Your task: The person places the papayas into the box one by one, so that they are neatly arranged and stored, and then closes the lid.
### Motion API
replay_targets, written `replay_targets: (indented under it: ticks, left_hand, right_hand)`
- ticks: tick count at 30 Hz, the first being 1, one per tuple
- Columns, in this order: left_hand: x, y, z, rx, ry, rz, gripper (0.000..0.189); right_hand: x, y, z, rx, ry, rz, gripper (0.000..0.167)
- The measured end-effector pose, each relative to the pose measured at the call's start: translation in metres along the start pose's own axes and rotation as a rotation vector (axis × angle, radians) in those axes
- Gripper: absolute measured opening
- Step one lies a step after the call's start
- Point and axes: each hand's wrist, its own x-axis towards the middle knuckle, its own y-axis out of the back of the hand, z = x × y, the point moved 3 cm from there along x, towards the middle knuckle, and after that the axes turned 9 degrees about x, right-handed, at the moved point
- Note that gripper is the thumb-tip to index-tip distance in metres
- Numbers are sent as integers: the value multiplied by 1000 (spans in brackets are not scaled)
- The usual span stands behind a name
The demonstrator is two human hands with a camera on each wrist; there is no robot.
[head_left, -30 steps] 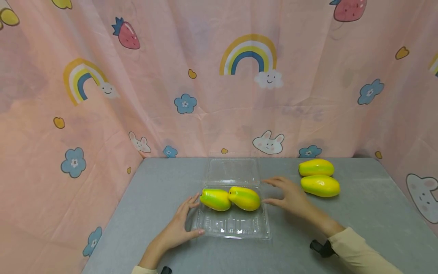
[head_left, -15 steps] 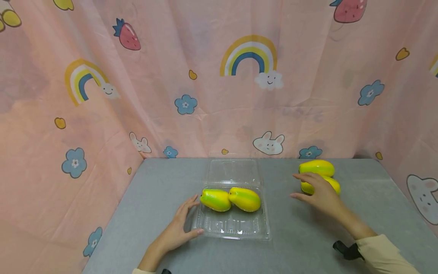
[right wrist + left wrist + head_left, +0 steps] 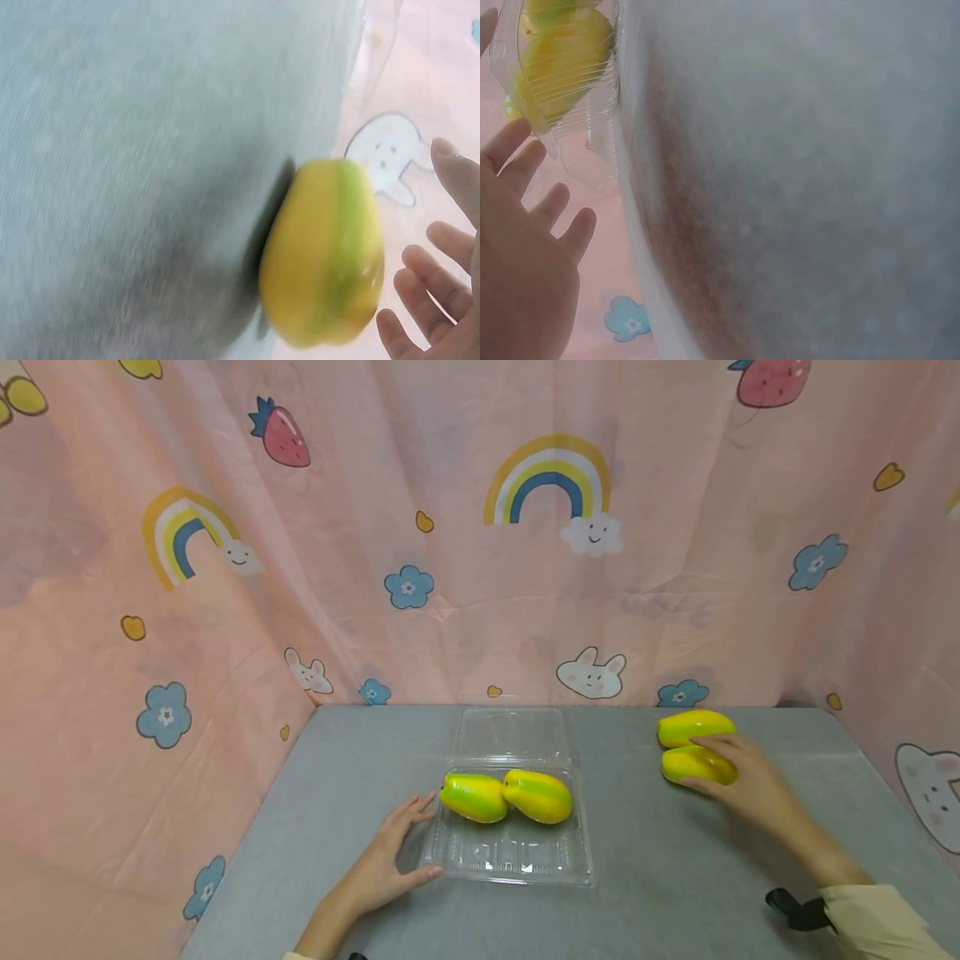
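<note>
My left hand (image 3: 384,862) rests beside a clear plastic clamshell box (image 3: 517,860), its fingers spread along the left edge. Two yellow-green papayas, a left one (image 3: 472,798) and a right one (image 3: 538,797), lie side by side in the back half of the box. At the right, my right hand (image 3: 759,789) hovers over the nearer loose papaya (image 3: 693,764), thumb and fingers spread around it and covering its right end. In the right wrist view this papaya (image 3: 322,255) shows apart from the relaxed fingers. Just behind it sits a farther papaya (image 3: 693,727).
The box's lid (image 3: 513,735) lies folded back toward the rear of the grey table (image 3: 622,893). A pink printed curtain (image 3: 465,635) stands along the back and both sides of the table.
My right hand has moved from the box's right side out to the nearer loose papaya on the right. The left hand has stayed nearly still at the box's left edge.
</note>
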Motion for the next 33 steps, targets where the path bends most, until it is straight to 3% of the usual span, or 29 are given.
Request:
replay_targets:
  ticks: [15,25,33]
  left_hand:
    - [1,0,3,0,6,-10,65]
    - [2,0,4,2,15,-22,65]
    - [2,0,3,-8,22,-29,68]
  right_hand:
    - [2,13,29,-67,13,-15,65]
    - [2,16,44,-51,-82,-108,73]
    - [3,17,53,-47,-105,-118,76]
